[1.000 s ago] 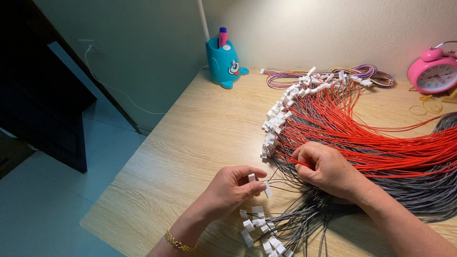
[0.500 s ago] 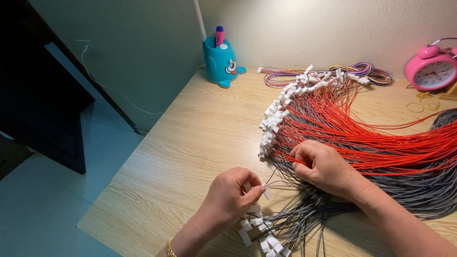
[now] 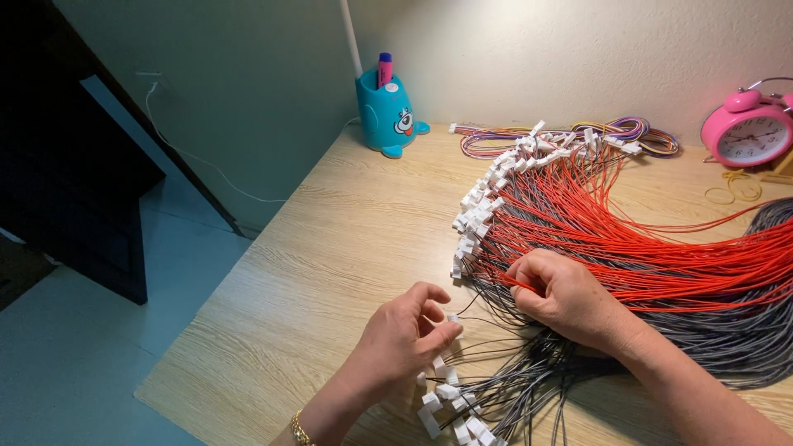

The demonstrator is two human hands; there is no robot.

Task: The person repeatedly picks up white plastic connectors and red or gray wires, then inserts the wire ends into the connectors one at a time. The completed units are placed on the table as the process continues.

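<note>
My left hand (image 3: 406,336) hovers over the wooden desk (image 3: 330,248) and pinches a small white connector (image 3: 453,318) on a thin wire between thumb and fingers. My right hand (image 3: 563,295) rests on the big fan of red and grey wires (image 3: 661,248) and pinches a red wire near its end. A curved row of white connectors (image 3: 479,206) tips the red wires. More white connectors (image 3: 450,405) on grey wires lie just below my left hand.
A blue cartoon pen holder (image 3: 388,116) with a pink marker stands at the back by the wall. A coil of multicoloured wires (image 3: 611,136) lies behind the red ones. A pink alarm clock (image 3: 747,132) sits far right, rubber bands (image 3: 731,190) beside it. The desk's left edge drops to the floor.
My left hand drew back slightly toward me and then lifted its fingers again, still pinching the white connector. My right hand stayed on the red wires. The view shifted a little.
</note>
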